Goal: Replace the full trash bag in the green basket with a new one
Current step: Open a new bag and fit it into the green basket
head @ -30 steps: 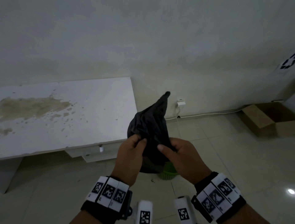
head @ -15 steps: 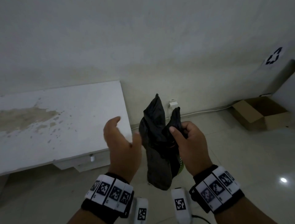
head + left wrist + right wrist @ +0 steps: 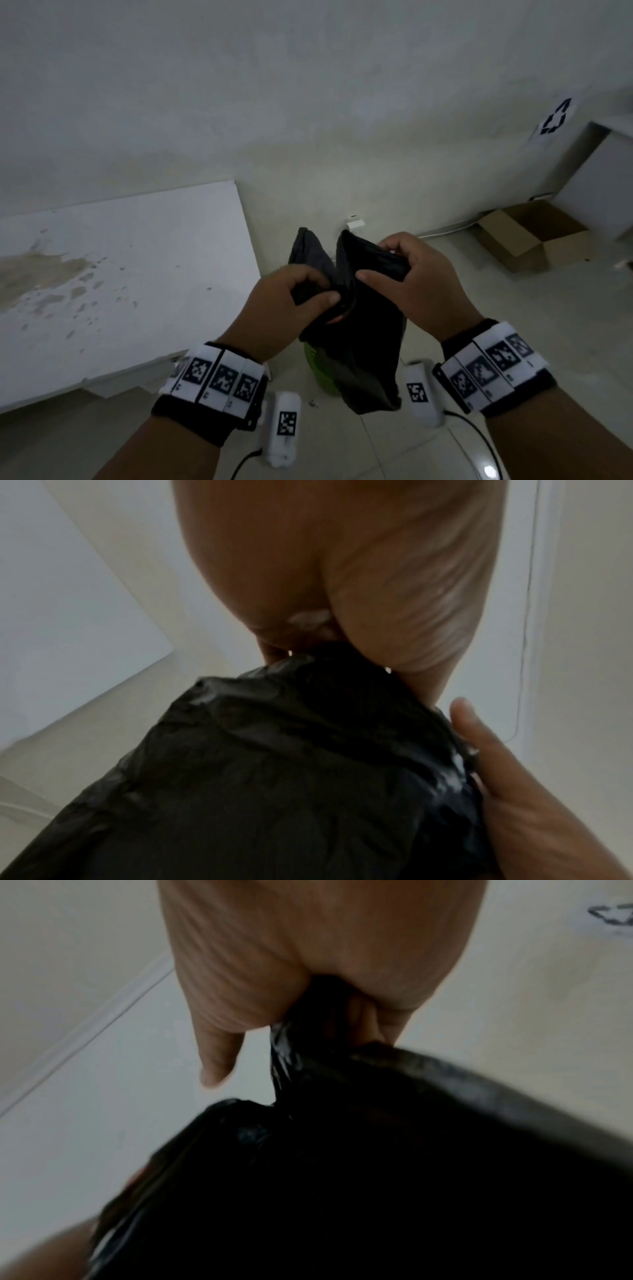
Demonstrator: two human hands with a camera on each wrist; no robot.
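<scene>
A limp black trash bag [image 3: 368, 346] hangs in the air between my hands, above the floor. My left hand [image 3: 301, 294] pinches its left top edge, and my right hand [image 3: 404, 270] grips the right top edge a little higher. Both wrist views show the black trash bag [image 3: 291, 777] [image 3: 394, 1164] bunched in curled fingers. The green basket [image 3: 317, 368] stands on the floor below and is mostly hidden behind the bag.
A white stained table [image 3: 120, 274] stands to the left against the wall. An open cardboard box [image 3: 534, 236] lies on the floor at the right. A white plug and cable [image 3: 354, 224] run along the wall base.
My left hand, open and away from the bag half a second ago, has come back and taken hold of the bag's top edge. The right hand kept its grip.
</scene>
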